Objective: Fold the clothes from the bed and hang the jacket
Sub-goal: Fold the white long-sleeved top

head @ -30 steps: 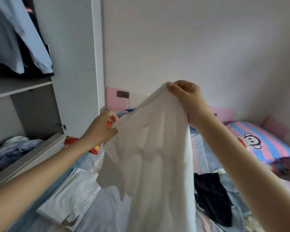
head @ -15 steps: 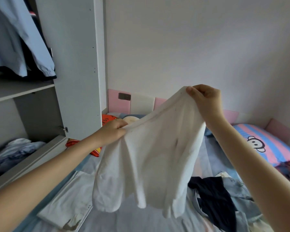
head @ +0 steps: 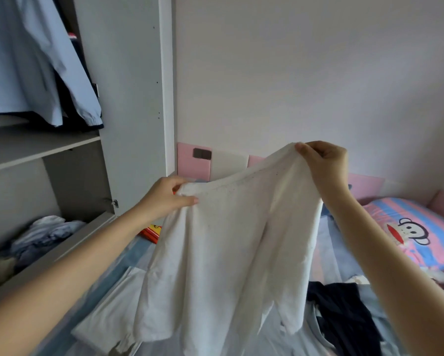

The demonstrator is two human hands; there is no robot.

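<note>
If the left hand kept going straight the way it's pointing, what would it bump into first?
Beyond the white shirt that the left hand pinches, probably the pink and white wall panels behind the bed, though depth is unclear.

Person's left forearm (head: 74,273) and right forearm (head: 395,265) are bare skin right to the frame edge. Left hand (head: 164,199) and right hand (head: 323,163) are bare too. Left thumbnail (head: 195,200) is trimmed short, plain.
</note>
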